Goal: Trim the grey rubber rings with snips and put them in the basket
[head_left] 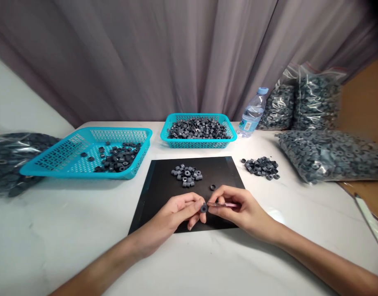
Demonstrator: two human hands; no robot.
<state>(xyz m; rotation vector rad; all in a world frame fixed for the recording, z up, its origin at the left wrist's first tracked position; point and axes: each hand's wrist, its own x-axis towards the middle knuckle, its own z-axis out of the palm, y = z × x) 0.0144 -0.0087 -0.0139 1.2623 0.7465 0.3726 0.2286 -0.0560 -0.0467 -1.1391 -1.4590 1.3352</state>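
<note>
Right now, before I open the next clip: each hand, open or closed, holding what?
Left hand: closed, pinching a gray ring.
Right hand: closed on a thin pink tool, its tip by the ring.

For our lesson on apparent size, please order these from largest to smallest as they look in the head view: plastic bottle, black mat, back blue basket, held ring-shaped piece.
1. Black mat
2. Back blue basket
3. Plastic bottle
4. Held ring-shaped piece

The mat is nearer the camera than the basket, which enlarges it somewhat.
</note>
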